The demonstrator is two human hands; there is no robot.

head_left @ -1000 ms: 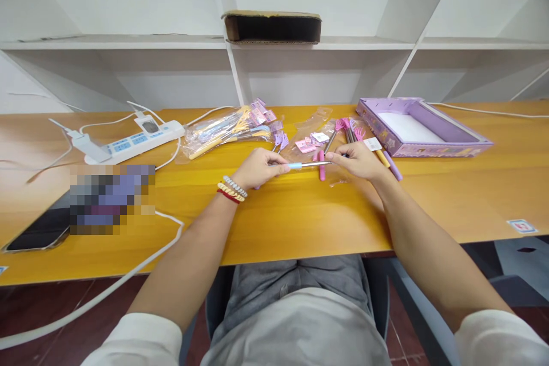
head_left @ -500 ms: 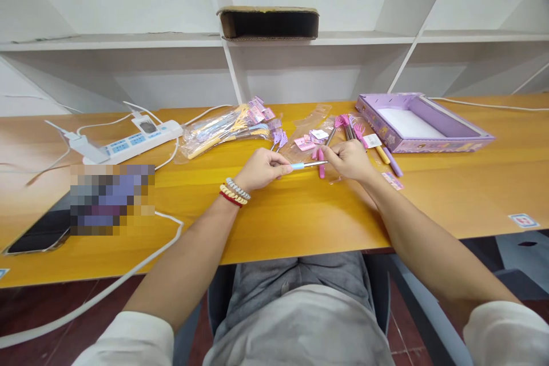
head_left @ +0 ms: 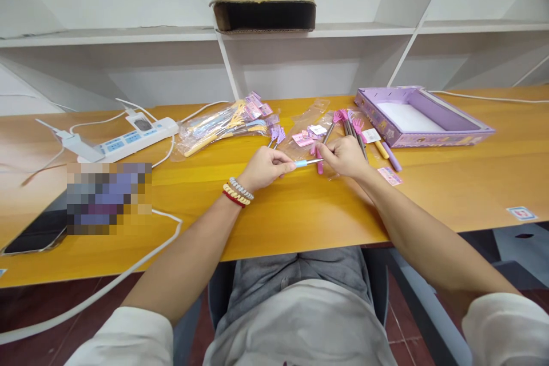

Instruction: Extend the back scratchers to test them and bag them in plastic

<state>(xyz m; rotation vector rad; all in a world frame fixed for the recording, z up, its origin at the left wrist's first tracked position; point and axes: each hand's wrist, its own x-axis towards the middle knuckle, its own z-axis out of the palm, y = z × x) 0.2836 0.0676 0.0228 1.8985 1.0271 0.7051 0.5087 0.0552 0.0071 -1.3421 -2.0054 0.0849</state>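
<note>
Left of purple box [head_left: 437, 138]: your left hand [head_left: 265, 168] clamps blue-handled rod [head_left: 301, 163], right hand [head_left: 348, 155] pinches shaft [head_left: 314, 160]; skewed pull could bend it.

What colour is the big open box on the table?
The open box is purple, with a white bottom inside; the head view shows it best.

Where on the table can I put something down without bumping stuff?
Two bare patches of table: between the forearms, from left hand and right hand to the near edge; and between the purple box, pink tag and square sticker on the right. It's crowded behind the hands: bagged sticks, loose tags, pink claw-ended sticks.
</note>
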